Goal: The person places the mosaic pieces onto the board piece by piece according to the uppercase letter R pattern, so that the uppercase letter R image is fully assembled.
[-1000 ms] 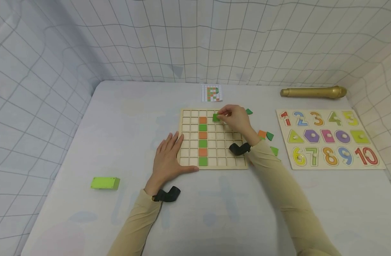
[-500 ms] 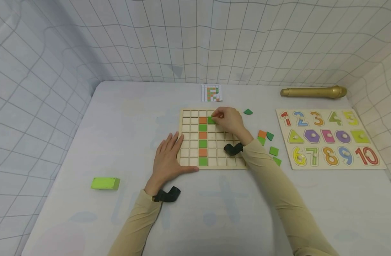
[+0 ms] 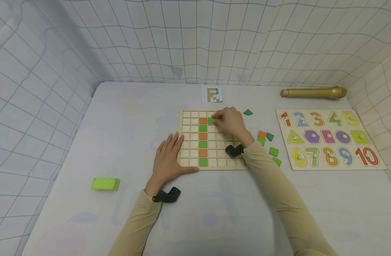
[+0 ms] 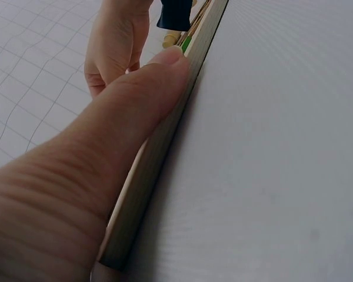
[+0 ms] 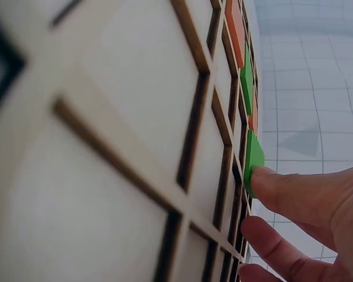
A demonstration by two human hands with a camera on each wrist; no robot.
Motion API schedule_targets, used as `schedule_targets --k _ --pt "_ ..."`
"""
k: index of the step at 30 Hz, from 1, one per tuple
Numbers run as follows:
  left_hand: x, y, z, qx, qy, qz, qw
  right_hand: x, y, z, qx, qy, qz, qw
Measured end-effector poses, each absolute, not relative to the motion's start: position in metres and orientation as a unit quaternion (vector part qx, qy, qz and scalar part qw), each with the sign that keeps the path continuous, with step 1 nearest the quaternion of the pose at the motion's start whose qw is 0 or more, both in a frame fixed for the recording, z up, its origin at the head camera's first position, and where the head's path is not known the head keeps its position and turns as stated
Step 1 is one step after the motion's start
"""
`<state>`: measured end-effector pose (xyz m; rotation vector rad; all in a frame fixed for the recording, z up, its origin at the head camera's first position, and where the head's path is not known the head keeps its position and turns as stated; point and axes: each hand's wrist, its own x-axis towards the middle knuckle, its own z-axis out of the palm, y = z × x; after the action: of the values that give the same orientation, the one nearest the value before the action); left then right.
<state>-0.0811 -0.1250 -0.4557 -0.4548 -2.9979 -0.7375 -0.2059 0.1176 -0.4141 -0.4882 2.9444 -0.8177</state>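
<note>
A wooden grid board [image 3: 221,153] lies in the middle of the table. One of its columns holds alternating orange and green square tiles, with an orange tile [image 3: 203,121] at the top. Beside that tile, my right hand [image 3: 231,121] pinches a green square tile [image 3: 210,120] at a grid cell. The right wrist view shows the thumb [image 5: 267,185] on this green tile's edge, the tile standing slightly proud of the grid. My left hand [image 3: 167,159] rests spread against the board's left edge, its thumb along the front edge.
Loose tiles lie right of the board, including a green quarter-round [image 3: 248,112], an orange square [image 3: 262,134] and a green square [image 3: 273,151]. Behind it is a pattern card [image 3: 211,94]. A number puzzle [image 3: 331,137], gold microphone [image 3: 314,92] and green block [image 3: 105,183] lie around.
My right hand has carried the green tile left to the cell beside the top orange tile, then stayed there over the last half second. The left hand has not moved.
</note>
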Motion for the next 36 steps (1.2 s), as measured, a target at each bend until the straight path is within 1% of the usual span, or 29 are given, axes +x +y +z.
schedule_targets --k 6,13,19,23,29,36 --pt "-0.081 -0.125 -0.456 -0.146 -0.961 -0.236 0.011 -0.205 0.119 -0.414 -0.157 0.956 -0.245 0.025" --pt "-0.081 -0.124 -0.455 -0.144 -0.960 -0.240 0.007 -0.203 0.124 -0.418 -0.185 0.948 -0.259 0.011" --pt "-0.080 -0.124 -0.455 -0.142 -0.961 -0.238 0.005 -0.199 0.127 -0.416 -0.193 0.943 -0.270 0.030" --pt "-0.081 -0.123 -0.456 -0.142 -0.960 -0.239 0.005 -0.199 0.130 -0.416 -0.198 0.939 -0.280 0.027" --pt "-0.081 -0.123 -0.456 -0.145 -0.960 -0.239 0.008 -0.199 0.145 -0.414 -0.193 0.916 -0.352 -0.016" --pt "-0.081 -0.124 -0.455 -0.147 -0.960 -0.237 0.009 -0.196 0.173 -0.408 -0.179 0.895 -0.398 -0.090"
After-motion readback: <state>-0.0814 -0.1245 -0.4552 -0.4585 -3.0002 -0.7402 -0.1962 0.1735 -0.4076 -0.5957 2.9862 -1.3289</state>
